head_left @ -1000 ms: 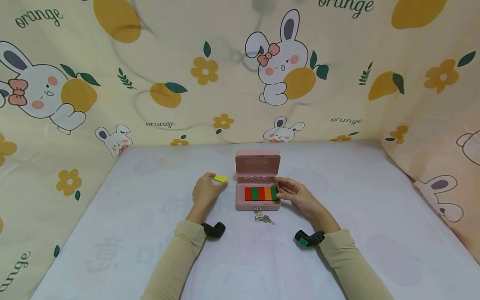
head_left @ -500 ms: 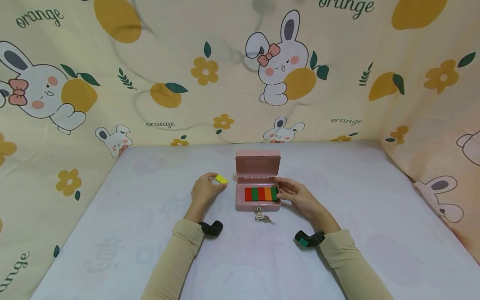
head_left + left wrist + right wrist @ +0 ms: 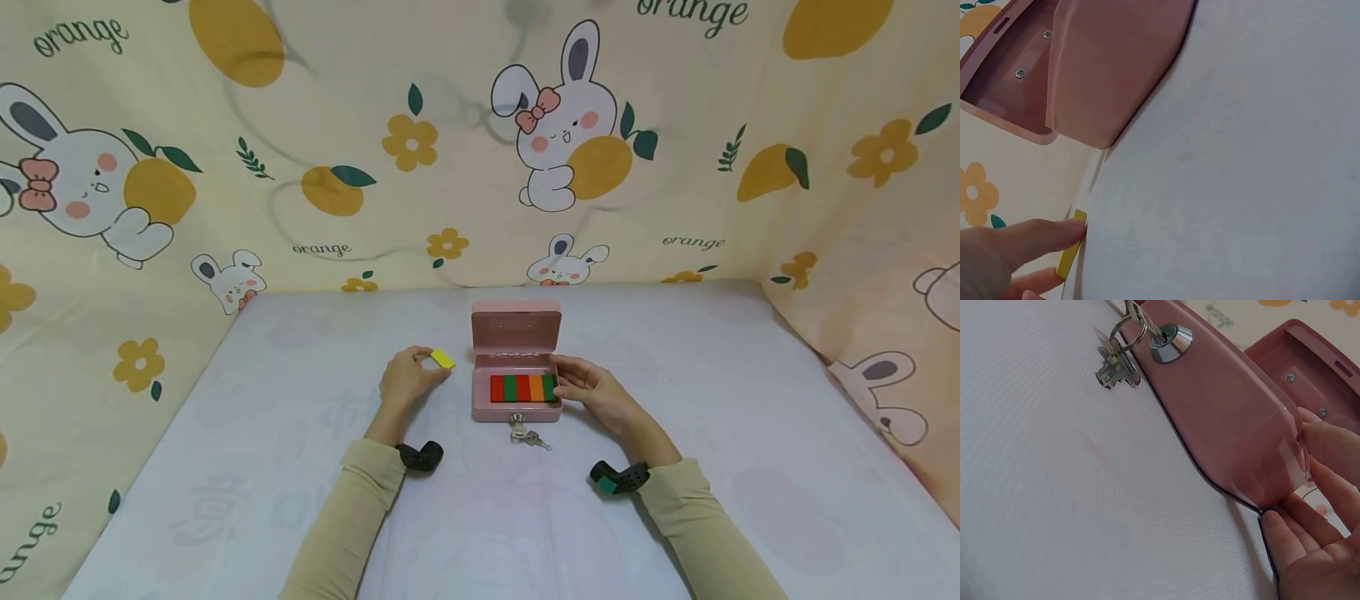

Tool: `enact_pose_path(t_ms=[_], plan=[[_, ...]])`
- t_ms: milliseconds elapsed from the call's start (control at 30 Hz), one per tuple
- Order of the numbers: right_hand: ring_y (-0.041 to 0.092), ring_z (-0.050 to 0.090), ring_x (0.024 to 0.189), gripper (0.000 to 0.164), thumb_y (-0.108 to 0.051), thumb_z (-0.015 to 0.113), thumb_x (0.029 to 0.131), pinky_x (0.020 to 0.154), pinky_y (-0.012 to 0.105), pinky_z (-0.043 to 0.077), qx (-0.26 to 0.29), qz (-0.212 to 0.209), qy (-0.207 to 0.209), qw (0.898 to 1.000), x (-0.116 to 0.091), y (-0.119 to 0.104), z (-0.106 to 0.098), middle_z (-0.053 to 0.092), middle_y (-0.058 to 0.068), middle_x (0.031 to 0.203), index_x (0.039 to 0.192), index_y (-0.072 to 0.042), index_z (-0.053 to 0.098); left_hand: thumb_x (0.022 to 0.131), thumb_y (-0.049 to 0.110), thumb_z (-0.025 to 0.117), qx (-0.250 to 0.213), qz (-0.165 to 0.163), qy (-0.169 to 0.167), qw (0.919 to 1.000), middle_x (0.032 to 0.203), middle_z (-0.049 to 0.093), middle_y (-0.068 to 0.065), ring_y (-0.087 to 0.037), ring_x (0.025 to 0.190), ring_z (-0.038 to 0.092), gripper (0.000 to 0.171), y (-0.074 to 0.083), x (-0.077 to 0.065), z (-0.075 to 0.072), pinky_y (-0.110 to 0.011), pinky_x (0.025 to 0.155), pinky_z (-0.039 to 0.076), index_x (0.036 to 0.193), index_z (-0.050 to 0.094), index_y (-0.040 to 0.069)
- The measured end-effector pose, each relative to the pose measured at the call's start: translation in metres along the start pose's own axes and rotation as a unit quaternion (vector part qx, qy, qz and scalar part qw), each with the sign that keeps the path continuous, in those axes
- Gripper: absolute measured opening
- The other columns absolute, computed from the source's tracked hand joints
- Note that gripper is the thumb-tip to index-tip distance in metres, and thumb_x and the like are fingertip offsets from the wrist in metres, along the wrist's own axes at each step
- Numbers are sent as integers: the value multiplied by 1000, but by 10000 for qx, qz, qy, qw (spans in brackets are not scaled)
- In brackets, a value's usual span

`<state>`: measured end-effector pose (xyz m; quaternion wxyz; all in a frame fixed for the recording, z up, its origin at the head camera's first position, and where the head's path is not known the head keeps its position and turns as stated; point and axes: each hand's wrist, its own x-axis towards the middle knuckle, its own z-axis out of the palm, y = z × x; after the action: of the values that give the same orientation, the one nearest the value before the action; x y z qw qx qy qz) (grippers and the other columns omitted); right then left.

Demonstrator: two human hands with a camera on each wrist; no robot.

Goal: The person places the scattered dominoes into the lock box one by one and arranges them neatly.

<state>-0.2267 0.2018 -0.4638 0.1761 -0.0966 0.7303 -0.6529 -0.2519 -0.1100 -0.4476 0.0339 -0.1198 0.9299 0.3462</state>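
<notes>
My left hand [image 3: 405, 379] pinches a small yellow block [image 3: 443, 358] between thumb and finger, left of a pink cash box [image 3: 480, 393]. In the left wrist view the yellow block [image 3: 1070, 255] is tilted and stands apart from the box's side wall [image 3: 1116, 62]. Beside the box's right side is my right hand [image 3: 596, 390], holding that wall with a digit over the rim and the other fingers along the outside. The box's lid [image 3: 515, 329] is raised. A row of red, green and orange blocks [image 3: 522, 388] fills the box's middle; its right end is partly hidden by my right hand.
Keys on a ring [image 3: 1116, 362] hang from the lock [image 3: 1171, 342] at the box's front. A pale cloth [image 3: 480, 517] covers the table. Behind the table hangs a backdrop [image 3: 450, 192] printed with rabbits and oranges.
My left hand has drawn slightly left, and the yellow block has turned to a steeper slant between its fingers. The right hand and the box have stayed in place.
</notes>
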Motion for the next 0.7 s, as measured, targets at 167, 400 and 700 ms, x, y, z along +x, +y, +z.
enact_pose_path(t_ms=[167, 400, 700], plan=[[38, 31, 145, 64, -13, 64, 91, 96, 11, 45, -41, -41, -5, 10000, 0, 1, 0, 32, 19, 156, 147, -3, 35, 76, 42, 77, 8, 47, 2, 10000, 126, 66, -12, -28, 115, 63, 56, -1, 0, 0, -42, 84, 50, 125, 64, 19], [34, 34, 144, 66, -14, 67, 89, 95, 10, 45, 100, -28, 10, 9999, 0, 2, 0, 33, 17, 155, 147, -4, 37, 77, 42, 76, -24, 45, -76, 10000, 128, 65, -12, -27, 118, 62, 56, -1, -1, -2, -43, 88, 50, 127, 63, 21], [16, 48, 135, 63, -10, 64, 91, 94, 10, 46, 165, 45, 36, 9998, 1, 1, -1, 34, 18, 155, 147, -4, 36, 77, 38, 76, -269, 152, -196, 9993, 127, 65, -14, -28, 117, 61, 56, -1, -5, -5, -44, 90, 47, 128, 62, 19]])
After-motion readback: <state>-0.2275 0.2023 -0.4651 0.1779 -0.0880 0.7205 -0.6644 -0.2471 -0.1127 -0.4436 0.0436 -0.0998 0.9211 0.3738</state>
